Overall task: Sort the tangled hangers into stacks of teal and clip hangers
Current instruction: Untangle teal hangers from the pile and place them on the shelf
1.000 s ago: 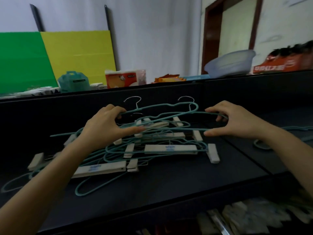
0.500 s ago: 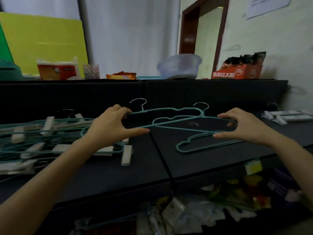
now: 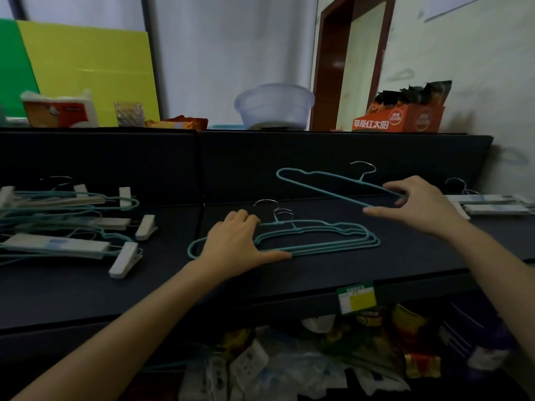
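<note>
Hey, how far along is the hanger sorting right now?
Partway. Done: a small stack of teal wire hangers lies on the dark shelf, with a few white clip hangers stacked far right. In hand: the right hand pinches another teal wire hanger above that stack; the left hand rests on it. Left: the tangled pile of teal and clip hangers at the left.

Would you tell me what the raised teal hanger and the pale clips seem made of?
Teal hanger: probably wire under matte teal coating; thin rod, bare shiny hook. Pale clips: likely matte off-white plastic, blocky moulded look; painted wood possible.
</note>
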`<action>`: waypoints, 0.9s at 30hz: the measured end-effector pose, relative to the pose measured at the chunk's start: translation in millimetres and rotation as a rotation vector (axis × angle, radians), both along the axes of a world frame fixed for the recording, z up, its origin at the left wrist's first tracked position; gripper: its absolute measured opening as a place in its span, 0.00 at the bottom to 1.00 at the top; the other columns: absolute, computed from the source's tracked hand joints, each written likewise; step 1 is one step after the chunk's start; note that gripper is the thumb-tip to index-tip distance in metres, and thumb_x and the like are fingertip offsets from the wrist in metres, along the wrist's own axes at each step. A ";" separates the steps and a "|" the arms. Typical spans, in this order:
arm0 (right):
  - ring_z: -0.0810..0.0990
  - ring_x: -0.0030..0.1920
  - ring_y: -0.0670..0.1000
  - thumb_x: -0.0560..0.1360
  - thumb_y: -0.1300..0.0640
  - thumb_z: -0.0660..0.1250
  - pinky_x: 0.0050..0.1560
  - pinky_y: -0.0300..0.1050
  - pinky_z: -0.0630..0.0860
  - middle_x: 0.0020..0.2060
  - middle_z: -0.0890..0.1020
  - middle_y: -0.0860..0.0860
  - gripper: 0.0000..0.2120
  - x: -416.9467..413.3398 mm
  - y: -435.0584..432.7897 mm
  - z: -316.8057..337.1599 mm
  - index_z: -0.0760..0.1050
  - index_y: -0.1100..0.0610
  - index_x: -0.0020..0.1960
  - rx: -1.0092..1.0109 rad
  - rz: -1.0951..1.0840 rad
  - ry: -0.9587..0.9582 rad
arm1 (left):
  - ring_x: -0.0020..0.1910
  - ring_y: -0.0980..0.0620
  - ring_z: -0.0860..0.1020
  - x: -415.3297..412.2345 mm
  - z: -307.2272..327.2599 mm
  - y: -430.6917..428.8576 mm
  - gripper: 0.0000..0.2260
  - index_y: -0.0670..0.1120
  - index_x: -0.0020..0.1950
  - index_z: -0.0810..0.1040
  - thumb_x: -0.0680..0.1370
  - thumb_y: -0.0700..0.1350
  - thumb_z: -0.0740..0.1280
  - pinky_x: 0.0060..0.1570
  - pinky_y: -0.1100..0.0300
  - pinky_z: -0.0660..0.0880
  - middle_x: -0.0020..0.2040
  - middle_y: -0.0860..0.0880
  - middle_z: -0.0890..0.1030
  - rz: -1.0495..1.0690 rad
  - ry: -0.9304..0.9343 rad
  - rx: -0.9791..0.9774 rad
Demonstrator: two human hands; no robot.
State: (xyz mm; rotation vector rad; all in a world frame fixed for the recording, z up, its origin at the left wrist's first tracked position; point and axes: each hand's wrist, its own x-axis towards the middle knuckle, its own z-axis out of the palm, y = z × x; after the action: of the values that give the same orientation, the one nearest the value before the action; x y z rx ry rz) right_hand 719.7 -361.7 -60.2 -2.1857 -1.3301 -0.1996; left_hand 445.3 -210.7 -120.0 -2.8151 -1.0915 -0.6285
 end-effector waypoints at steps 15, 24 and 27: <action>0.76 0.51 0.45 0.49 0.23 0.63 0.55 0.54 0.76 0.55 0.70 0.43 0.51 -1.5 22.4 -14.1 0.70 0.49 0.66 -0.084 0.286 0.060 | 0.59 0.49 0.70 56.5 -19.1 -0.8 0.45 0.47 0.63 0.70 0.62 0.78 0.47 0.57 0.54 0.68 0.60 0.48 0.73 0.079 0.099 -0.015; 0.70 0.59 0.42 0.57 0.31 0.67 0.57 0.39 0.66 0.58 0.69 0.39 0.41 -3.2 47.1 -37.3 0.68 0.45 0.67 -0.227 0.530 0.201 | 0.58 0.51 0.71 -35.4 -7.2 13.6 0.23 0.49 0.61 0.72 0.76 0.63 0.53 0.53 0.57 0.71 0.57 0.51 0.74 0.077 0.088 -0.091; 0.68 0.61 0.43 0.58 0.31 0.68 0.58 0.39 0.64 0.60 0.67 0.40 0.41 -8.0 60.1 -46.5 0.67 0.43 0.68 -0.301 0.563 0.177 | 0.54 0.53 0.73 -68.2 -0.9 18.7 0.15 0.50 0.57 0.74 0.78 0.57 0.57 0.46 0.60 0.71 0.52 0.52 0.76 0.086 0.087 -0.033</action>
State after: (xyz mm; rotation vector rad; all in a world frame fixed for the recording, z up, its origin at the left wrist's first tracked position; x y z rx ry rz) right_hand 711.7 -301.6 -106.7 -1.8988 -1.8945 0.4228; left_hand 377.1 -192.1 -120.9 -2.7760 -1.2105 -0.4797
